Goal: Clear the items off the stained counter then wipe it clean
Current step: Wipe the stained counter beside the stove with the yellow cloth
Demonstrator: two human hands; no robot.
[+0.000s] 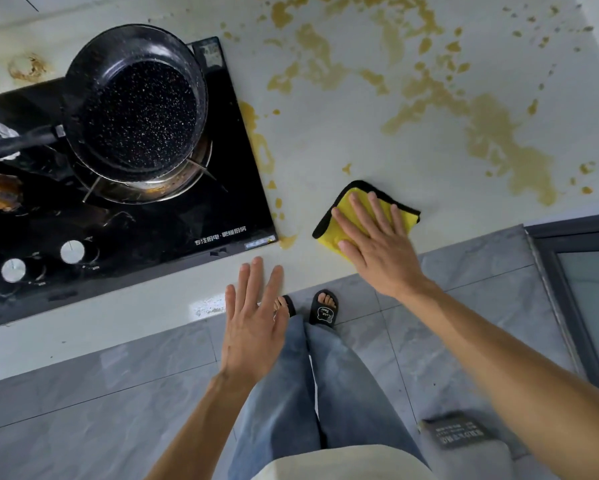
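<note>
Pale kitchen counter (343,140) w/ grey tile floor below, black glass hob (173,216) set into the left part and a speckled black pan (135,102) sitting on its burner. The counter itself looks already cleared of loose items, so imo we're at the wiping stage.

Yellow cloth (355,216) w/ black edging lies flat on the counter near the front edge, just right of the hob's front corner. Right hand (374,240) is on top of it, fingers straight and spread, palm pressing down, not gripping or bunching it. Left hand (253,323) hovers over the counter's front lip, fingers straight & relaxed, holding nothing; can't tell if the fingertips actually touch the surface.

The bit that matters: most of the brownish-yellow stain (492,133) sits away from the person and to the right of the cloth, spreading up toward the back wall. There's also a thinner streak of it running along the hob's right edge, plus a small blob right at the hob's front corner, just left of the cloth. So the right hand is the one in position, and the big mess is forward-right of it, well apart from where the cloth lies atm. The patch directly around the cloth looks pretty clean.

My guess is the next stroke has to push forward and rightward, keeping flat pressure. Risk: smearing the wet-looking stuff around rather than lifting it.
</note>
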